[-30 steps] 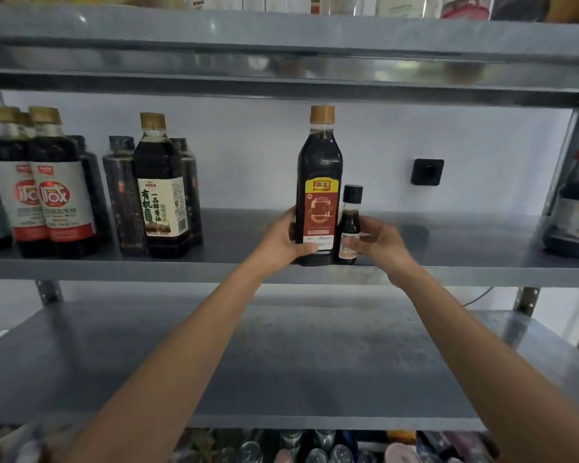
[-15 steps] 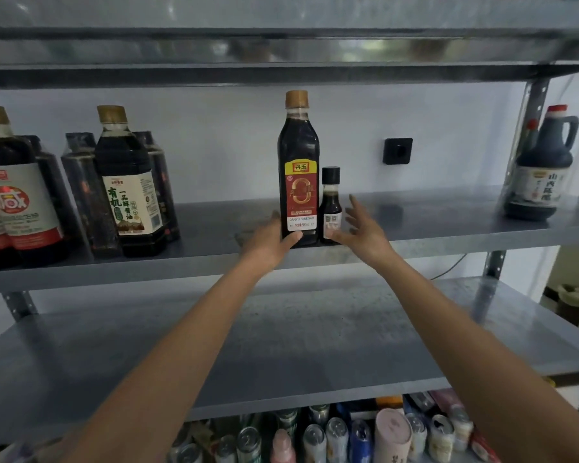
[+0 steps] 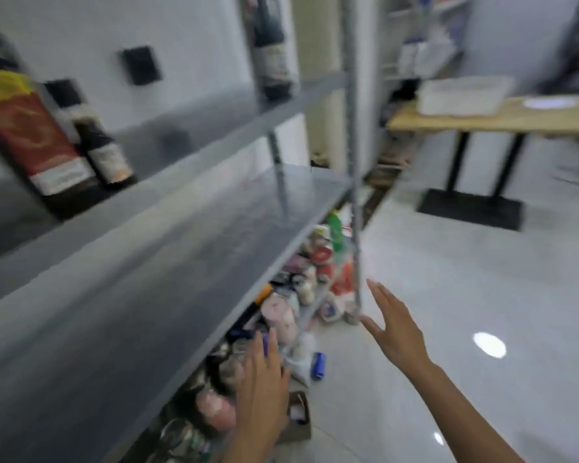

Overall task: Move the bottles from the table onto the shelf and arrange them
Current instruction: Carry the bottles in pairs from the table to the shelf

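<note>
Grey metal shelf [image 3: 214,135], dark bottle [image 3: 30,138] with red-and-yellow label, tan wooden table [image 3: 482,120], white floor [image 3: 482,295].

Whole view motion-blurred; big bottle [image 3: 30,142] cut off top-left, labels unreadable; clutter under shelf [image 3: 214,168] indistinct.

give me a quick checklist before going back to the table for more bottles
1. Left hand empty: ok.
2. Right hand empty: ok.
3. Tall bottle and small bottle standing on the shelf, touching or apart: cannot tell, blurred.
4. Floor toward the table clear: ok.
5. Bottles left on the table: cannot tell; only a white tub shows.
</note>
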